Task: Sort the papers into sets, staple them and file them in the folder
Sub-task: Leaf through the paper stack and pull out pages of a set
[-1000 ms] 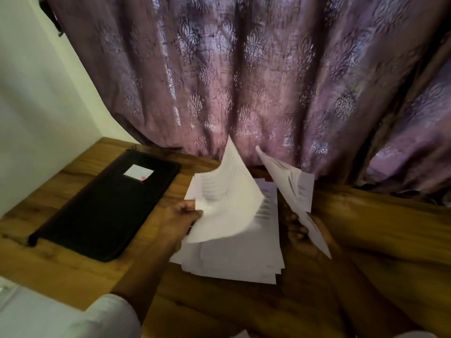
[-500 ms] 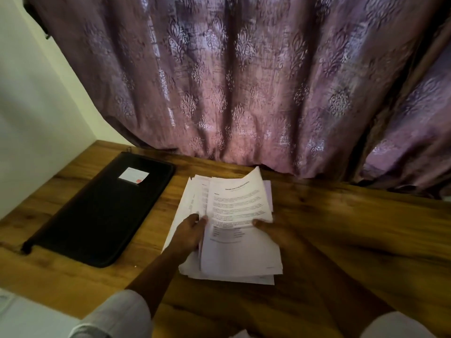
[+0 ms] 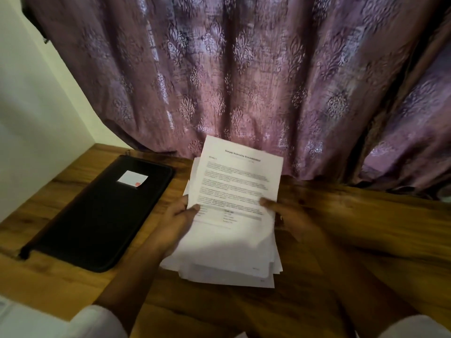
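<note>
Fingers (image 3: 189,206) of the left hand (image 3: 177,222) curl round the left edge of the stack of papers (image 3: 234,186), the thumb lying across the printed face of the top sheet. The right hand (image 3: 292,217) grips the opposite edge with its thumb on the front and its other fingers hidden behind the sheets. Both hands clasp the stack between them.

The papers are only loosely squared — edges of lower sheets stick out at the left side and fan at the near end. The stack is tilted, its far end raised in front of the purple curtain (image 3: 244,69) and its near end low over the wooden table (image 3: 366,228); whether it touches the wood I cannot tell. The top sheet carries a title line and paragraphs of print, too blurred to read.

Just to the left, apart from the papers, a black folder (image 3: 97,220) lies flat and closed on the table, with a small white label (image 3: 131,178) bearing a red mark on its cover. White sleeves (image 3: 97,320) show at the lower edge, and a pale wall (image 3: 36,106) stands at the left.
</note>
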